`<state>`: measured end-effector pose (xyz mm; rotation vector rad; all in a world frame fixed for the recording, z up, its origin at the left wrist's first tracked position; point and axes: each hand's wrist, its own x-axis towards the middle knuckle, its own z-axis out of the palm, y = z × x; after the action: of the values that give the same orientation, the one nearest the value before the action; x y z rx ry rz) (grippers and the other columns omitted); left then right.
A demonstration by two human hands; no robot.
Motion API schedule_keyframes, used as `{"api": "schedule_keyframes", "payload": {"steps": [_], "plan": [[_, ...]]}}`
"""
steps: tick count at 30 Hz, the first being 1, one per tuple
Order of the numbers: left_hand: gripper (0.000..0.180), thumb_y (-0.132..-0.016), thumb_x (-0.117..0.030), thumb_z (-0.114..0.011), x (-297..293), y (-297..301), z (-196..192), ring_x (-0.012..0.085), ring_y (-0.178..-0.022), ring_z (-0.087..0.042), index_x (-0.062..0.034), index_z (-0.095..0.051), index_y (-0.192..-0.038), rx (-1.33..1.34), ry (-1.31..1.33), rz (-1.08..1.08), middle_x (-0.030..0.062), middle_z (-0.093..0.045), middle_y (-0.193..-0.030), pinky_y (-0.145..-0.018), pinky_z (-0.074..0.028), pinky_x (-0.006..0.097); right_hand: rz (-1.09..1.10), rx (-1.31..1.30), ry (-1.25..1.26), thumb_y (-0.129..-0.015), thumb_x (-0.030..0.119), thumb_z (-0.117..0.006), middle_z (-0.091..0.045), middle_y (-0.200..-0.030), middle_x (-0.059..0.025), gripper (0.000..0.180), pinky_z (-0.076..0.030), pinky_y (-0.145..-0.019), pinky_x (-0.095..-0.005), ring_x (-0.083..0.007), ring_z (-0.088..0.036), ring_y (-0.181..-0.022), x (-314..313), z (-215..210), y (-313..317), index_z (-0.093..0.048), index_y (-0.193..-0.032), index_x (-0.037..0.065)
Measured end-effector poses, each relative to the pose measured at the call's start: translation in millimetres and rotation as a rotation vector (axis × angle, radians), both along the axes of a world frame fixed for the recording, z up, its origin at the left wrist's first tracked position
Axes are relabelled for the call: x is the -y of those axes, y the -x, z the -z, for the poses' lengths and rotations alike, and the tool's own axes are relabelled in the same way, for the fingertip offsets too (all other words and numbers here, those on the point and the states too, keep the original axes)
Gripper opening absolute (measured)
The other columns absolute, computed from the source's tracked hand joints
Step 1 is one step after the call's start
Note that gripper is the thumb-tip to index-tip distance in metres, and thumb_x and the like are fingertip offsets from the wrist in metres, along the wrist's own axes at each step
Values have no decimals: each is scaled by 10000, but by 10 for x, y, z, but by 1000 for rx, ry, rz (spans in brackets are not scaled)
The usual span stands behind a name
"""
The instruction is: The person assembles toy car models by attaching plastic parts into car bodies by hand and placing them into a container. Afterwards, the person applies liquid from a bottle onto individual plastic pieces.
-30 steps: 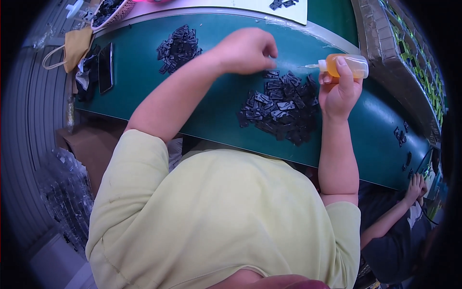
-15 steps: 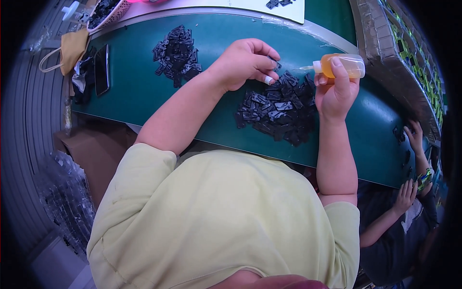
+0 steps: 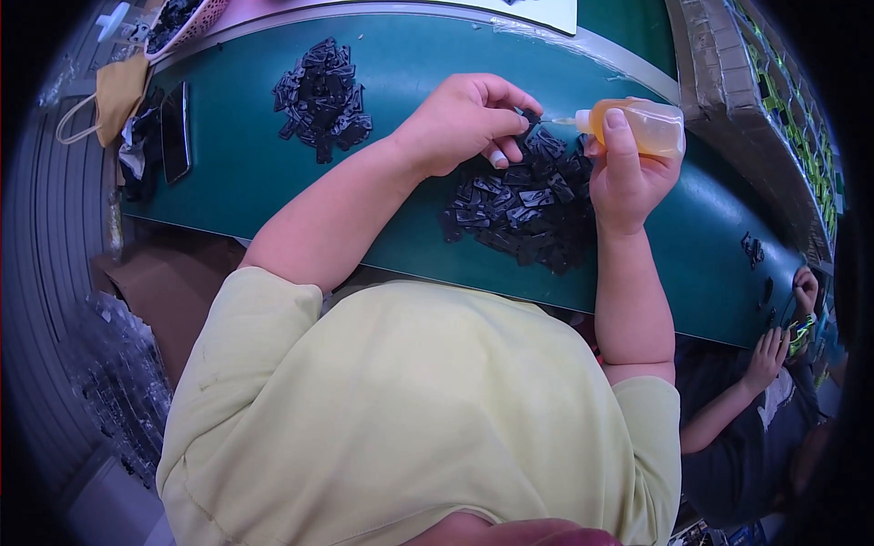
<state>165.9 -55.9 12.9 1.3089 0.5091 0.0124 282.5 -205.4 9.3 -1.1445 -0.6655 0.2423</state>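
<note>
My left hand (image 3: pixel 473 125) pinches a small black plastic part (image 3: pixel 531 121) between thumb and fingers, above the far edge of a heap of similar black parts (image 3: pixel 519 214). One of its fingertips wears a white wrap. In my right hand (image 3: pixel 630 182) is a clear squeeze bottle (image 3: pixel 640 129) of orange-yellow liquid, tipped on its side with the thumb along it. The bottle's thin needle nozzle (image 3: pixel 562 121) points left, its tip at or very near the part. A second heap of black parts (image 3: pixel 320 100) lies farther left.
The green table (image 3: pixel 401 214) carries a dark phone (image 3: pixel 176 134) at its left end. Beyond it stands a pink basket (image 3: pixel 202 25) of black pieces. A cardboard box (image 3: pixel 715 77) borders the right side. A co-worker's hands (image 3: pixel 767 358) are at the far right edge, near a few black pieces.
The bottle has moved a little left, bringing its nozzle to the part in my left hand. The co-worker's farther hand has shifted toward the table edge.
</note>
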Motion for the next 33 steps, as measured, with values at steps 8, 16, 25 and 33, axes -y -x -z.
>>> {"api": "schedule_keyframes", "payload": {"steps": [8, 16, 25, 33], "plan": [[246, -864, -64, -637, 10, 12, -13, 135, -670, -677, 32, -613, -1089, -34, 22, -5, 84, -670, -826, -578, -536, 219, -4, 118, 72, -833, 109, -726, -637, -837, -51, 228, -480, -561, -207, -88, -593, -644, -3, 43, -15, -552, -962, 40], [247, -857, -51, -642, 21, 5, -19, 137, -668, -677, 42, -606, -1083, -33, 37, -7, 90, -670, -822, -585, -539, 218, 22, 177, 109, -839, 116, -729, -630, -890, -29, 234, -486, -681, -224, -91, -607, -767, -1, 116, -53, -554, -976, 43], [247, -844, -50, -654, 21, 8, -21, 140, -662, -677, 43, -607, -1067, -30, 27, -11, 89, -669, -814, -575, -539, 225, 109, 271, 119, -841, 94, -716, -631, -859, -42, 199, -482, -627, -218, -96, -597, -702, -39, 144, -44, -565, -956, 36], [241, -840, -37, -660, -16, 1, 23, 161, -661, -672, 59, -603, -1053, -23, 78, -59, 113, -657, -842, -581, -557, 250, -50, -49, -13, -842, 83, -693, -630, -808, -71, 151, -469, -495, -203, -94, -580, -588, 20, -11, -41, -582, -926, 24]]}}
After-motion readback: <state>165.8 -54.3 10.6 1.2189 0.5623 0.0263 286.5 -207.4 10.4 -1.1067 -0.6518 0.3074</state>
